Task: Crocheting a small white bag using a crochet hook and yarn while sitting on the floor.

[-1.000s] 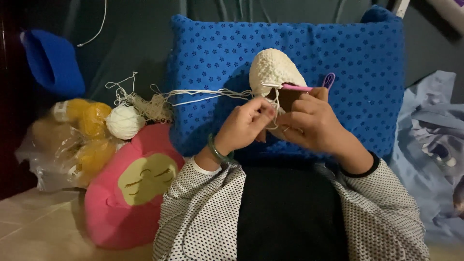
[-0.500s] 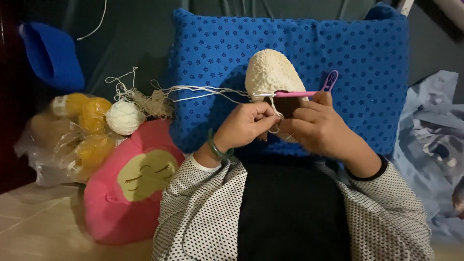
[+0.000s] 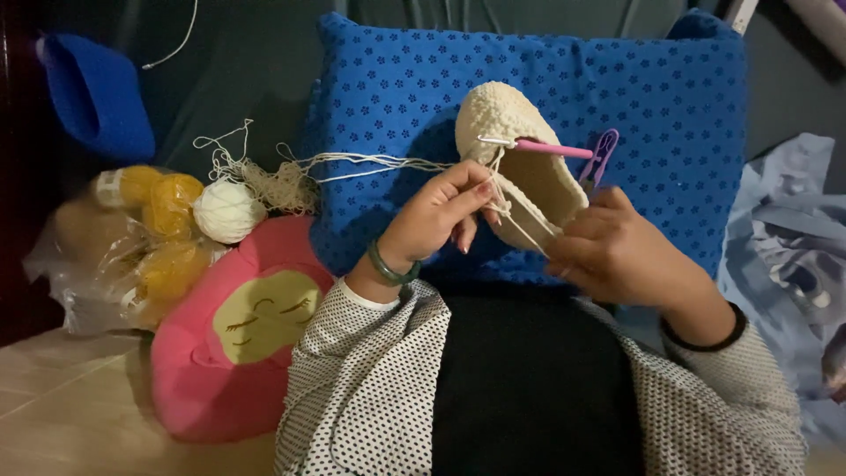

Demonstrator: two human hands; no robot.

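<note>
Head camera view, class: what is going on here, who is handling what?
A person in a dotted top is crocheting. The left hand pinches the cream yarn strand beside a cream crocheted slipper-shaped piece. The right hand holds that piece from below, while a pink-handled crochet hook sits in its rim. The strand runs left over a blue patterned cushion toward a white yarn ball above a pink plush cushion.
</note>
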